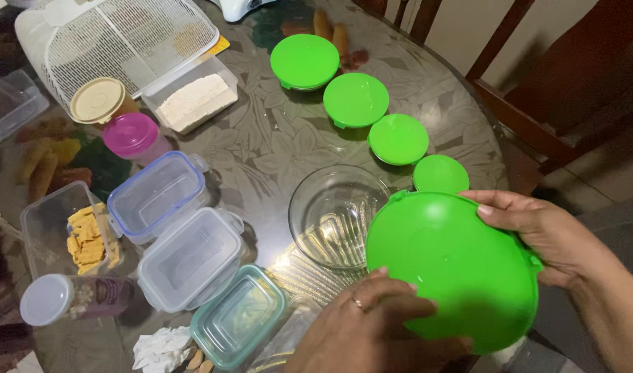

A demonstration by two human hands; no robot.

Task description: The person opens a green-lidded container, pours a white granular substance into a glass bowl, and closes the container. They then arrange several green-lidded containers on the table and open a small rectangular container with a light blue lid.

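Both hands, left hand and right hand, grip a large round green plastic lid beside the clear glass bowl on the bench; lidding seems underway.

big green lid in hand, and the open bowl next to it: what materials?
Big green lid, gripped by left hand and right hand: looks like plastic, opaque, smooth with a satin sheen and a moulded tab at the rim. Whether flexible or rigid cannot be told.
Clear bowl: probably glass, transparent and glossy, with sharp bright highlights and ribbed reflections inside; clear hard plastic is possible.
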